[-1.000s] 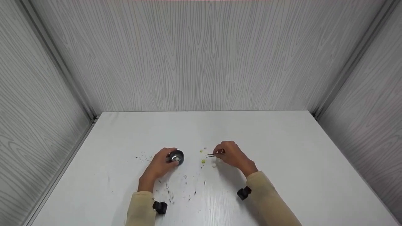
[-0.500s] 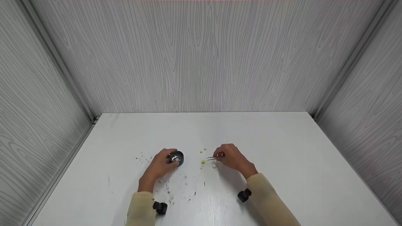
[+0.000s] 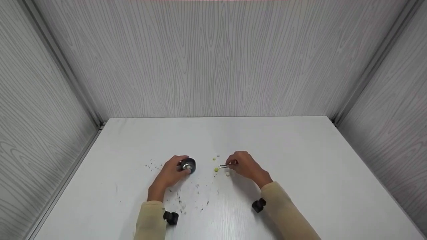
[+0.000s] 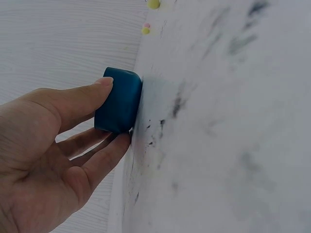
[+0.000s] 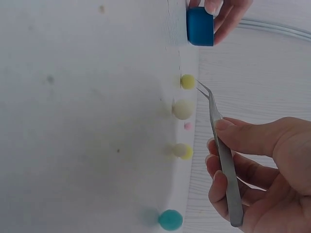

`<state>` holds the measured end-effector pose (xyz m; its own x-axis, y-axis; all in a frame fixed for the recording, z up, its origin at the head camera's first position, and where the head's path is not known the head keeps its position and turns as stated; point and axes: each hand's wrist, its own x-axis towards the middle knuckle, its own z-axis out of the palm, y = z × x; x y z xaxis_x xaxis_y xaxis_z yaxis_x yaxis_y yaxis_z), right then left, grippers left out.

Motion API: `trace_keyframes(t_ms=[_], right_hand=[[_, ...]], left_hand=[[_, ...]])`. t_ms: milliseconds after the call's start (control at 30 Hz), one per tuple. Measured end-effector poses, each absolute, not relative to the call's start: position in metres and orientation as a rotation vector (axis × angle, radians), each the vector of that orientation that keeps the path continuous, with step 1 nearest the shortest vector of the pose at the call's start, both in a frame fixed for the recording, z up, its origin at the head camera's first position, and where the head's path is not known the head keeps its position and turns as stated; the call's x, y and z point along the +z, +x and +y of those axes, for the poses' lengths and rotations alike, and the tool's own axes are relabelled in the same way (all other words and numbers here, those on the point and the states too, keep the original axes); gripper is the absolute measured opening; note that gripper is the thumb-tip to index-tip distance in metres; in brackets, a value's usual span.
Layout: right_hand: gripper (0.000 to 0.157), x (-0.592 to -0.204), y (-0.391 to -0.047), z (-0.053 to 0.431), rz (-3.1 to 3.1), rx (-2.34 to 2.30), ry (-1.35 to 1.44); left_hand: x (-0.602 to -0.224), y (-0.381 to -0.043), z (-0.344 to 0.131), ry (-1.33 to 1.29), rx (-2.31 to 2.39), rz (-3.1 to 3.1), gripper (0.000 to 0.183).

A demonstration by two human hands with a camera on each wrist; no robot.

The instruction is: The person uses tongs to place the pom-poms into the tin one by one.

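Observation:
My left hand (image 3: 169, 174) grips a small blue cup (image 4: 121, 99) on the tabletop, thumb on one side and fingers on the other. From above, the cup's inside looks silvery, with a small pale ball in it. Bent-tip tweezers (image 5: 226, 170) are pinched between the thumb and fingers of my right hand (image 3: 247, 165). Their two points stand slightly apart, right by a yellow ball (image 5: 188, 81). Close by lie a cream ball (image 5: 183, 109) and a tiny pink ball (image 5: 188, 126).
A teal ball (image 5: 170, 220) and a pale ball overlapping a yellow one (image 5: 187, 152) lie farther along. Dark smudges (image 3: 180, 201) mark the white table (image 3: 283, 143) near the left hand. Grey wood-grain panels (image 3: 213, 60) enclose the table at the back and sides.
The tweezers' tips have shifted slightly left and down to the yellow ball. My left hand keeps its grip on the cup, and the balls lie where they were.

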<state>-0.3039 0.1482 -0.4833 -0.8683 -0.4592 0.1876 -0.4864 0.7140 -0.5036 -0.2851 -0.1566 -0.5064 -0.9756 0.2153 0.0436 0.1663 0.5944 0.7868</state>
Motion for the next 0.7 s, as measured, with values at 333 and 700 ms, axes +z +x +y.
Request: trace_keyframes(t_ms=[333, 700], right_hand=[[0.012, -0.4824, -0.3066, 0.1473, -2.896, 0.840, 0.769], [0.011, -0.4850, -0.3069, 0.1465, -2.904, 0.857, 0.751]], left_hand=[[-0.5051, -0.2863, -0.1563, 0.316, 1.388, 2.721, 0.055], [-0.5054, -0.2847, -0.1551, 0.294, 1.348, 2.746, 0.054]])
